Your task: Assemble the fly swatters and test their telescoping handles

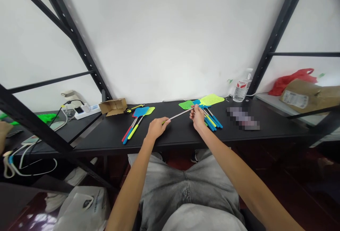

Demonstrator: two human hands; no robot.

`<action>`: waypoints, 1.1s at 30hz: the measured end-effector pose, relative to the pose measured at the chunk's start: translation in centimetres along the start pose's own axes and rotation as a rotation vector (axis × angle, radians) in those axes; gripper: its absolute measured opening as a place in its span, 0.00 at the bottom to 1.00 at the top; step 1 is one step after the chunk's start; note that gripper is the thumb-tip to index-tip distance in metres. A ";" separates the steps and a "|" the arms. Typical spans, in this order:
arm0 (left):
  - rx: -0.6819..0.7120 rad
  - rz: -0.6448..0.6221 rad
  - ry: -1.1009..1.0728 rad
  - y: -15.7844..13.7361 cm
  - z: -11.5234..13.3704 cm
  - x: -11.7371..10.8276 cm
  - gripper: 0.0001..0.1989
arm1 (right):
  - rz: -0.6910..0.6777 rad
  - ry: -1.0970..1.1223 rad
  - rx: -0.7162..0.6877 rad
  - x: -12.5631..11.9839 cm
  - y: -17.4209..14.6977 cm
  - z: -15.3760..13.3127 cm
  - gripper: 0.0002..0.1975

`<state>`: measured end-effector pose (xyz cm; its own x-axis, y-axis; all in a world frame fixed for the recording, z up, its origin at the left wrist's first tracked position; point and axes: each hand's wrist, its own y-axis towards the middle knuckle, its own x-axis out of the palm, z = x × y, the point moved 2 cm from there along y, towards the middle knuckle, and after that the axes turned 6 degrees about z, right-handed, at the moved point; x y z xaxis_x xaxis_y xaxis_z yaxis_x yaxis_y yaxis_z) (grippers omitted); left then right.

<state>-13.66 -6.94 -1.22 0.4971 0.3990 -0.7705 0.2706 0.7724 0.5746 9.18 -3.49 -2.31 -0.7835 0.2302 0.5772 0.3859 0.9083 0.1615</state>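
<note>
My left hand (157, 127) is closed round the handle end of a fly swatter (181, 113); a bit of yellow-green shows at its fingers. The thin metal shaft slants up to my right hand (198, 118), whose fingers pinch it close to the yellow-green mesh head (212, 99). Beneath and beside that hand lies a group of fly swatters with blue handles (217, 120) and yellow ones, partly hidden by it. A green mesh head (186, 104) pokes out on their left. Farther left rest fly swatters with a blue head (141, 111), a red handle (127, 134) and a yellow-green handle (133, 132).
An open cardboard box (113, 107) and a yellow-black cutter (135, 108) sit at the back left. A water bottle (242, 86) stands at the back right, near a blurred patch (243, 118). Black metal posts (278, 29) flank the black table (101, 135). Another person's hand (4, 132) shows far left.
</note>
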 end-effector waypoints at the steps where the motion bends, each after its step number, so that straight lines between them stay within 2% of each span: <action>1: -0.001 -0.003 -0.001 0.0 0.0 0.0 0.18 | -0.010 -0.011 -0.005 0.0 0.0 0.0 0.23; 9: 0.018 -0.012 -0.054 -0.1 0.4 -0.5 0.20 | -0.096 -0.069 -0.020 0.2 -0.4 -0.1 0.23; 16: 0.033 0.042 -0.160 -0.1 0.9 -0.9 0.20 | -0.424 -0.219 0.017 2.4 -2.7 1.0 0.23; 19: 0.019 0.032 -0.180 -0.1 0.9 -0.8 0.21 | -0.485 -0.245 0.037 2.5 -3.1 1.0 0.24; 24: 0.019 0.047 -0.164 -0.1 0.8 -0.8 0.20 | -0.464 -0.248 0.070 2.3 -2.8 1.0 0.25; 29: 0.006 0.051 -0.120 -0.1 0.6 -0.7 0.20 | -0.286 -0.072 0.075 2.0 -2.1 1.1 0.23; 33: 0.005 0.032 -0.105 -0.1 0.6 -0.7 0.21 | -0.225 -0.056 0.077 1.9 -1.9 1.2 0.23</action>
<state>-13.53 -7.59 -0.61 0.5890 0.3693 -0.7188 0.2575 0.7573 0.6001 6.40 -4.40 -2.52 -0.8720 0.0358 0.4881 0.1616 0.9625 0.2181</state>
